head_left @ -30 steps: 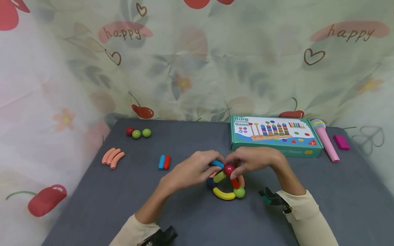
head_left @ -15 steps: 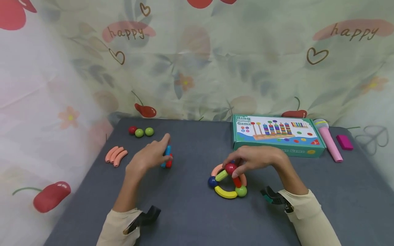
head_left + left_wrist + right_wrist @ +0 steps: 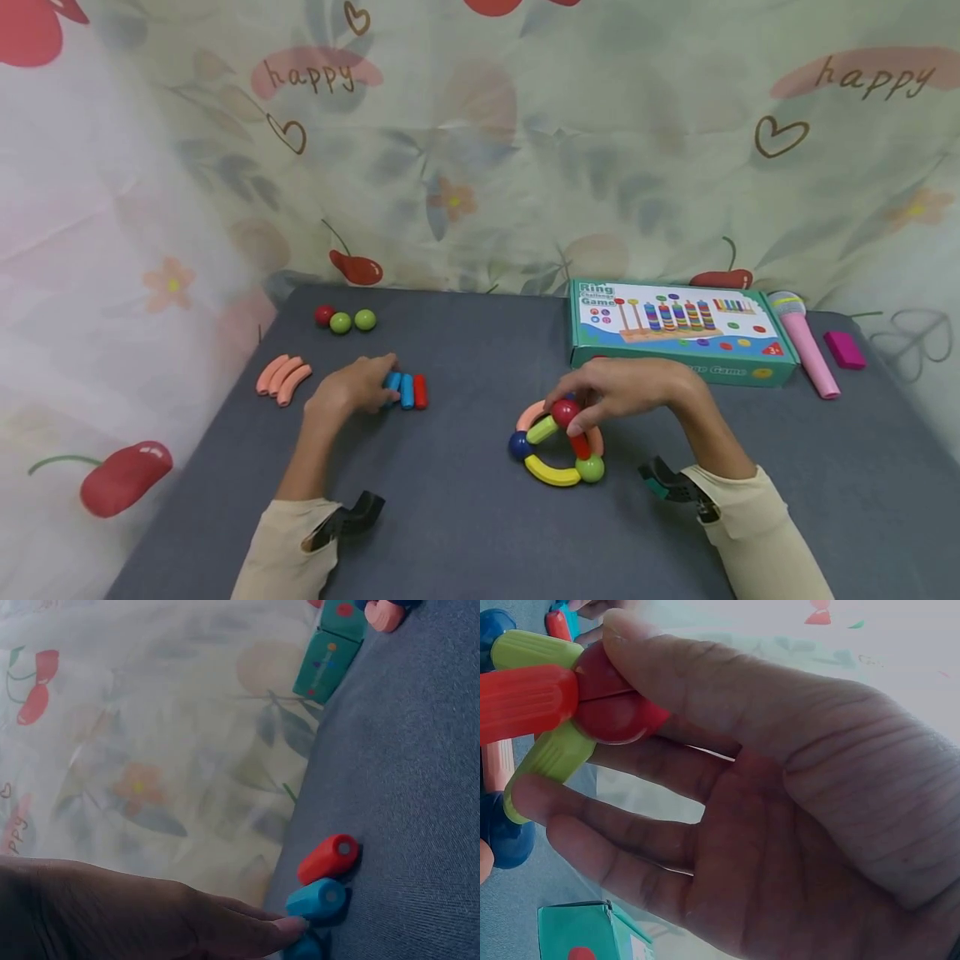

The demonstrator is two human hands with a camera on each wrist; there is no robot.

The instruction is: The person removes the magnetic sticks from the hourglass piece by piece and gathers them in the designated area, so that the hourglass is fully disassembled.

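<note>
On the grey tabletop [image 3: 465,533], a game box [image 3: 675,329], a pink toy microphone [image 3: 806,342] and a pink block [image 3: 844,349] lie along the back right, while three balls [image 3: 345,319] and three pink curved pieces [image 3: 282,377] lie at the back left. The left hand [image 3: 352,388] rests with straight, relaxed fingers touching the nearest of three short sticks [image 3: 407,390], two blue and one red, which lie side by side with their long axes running away from the person. The right hand [image 3: 622,392] pinches the red ball [image 3: 564,412] atop the ring of sticks and balls [image 3: 557,446] at the middle of the tabletop.
</note>
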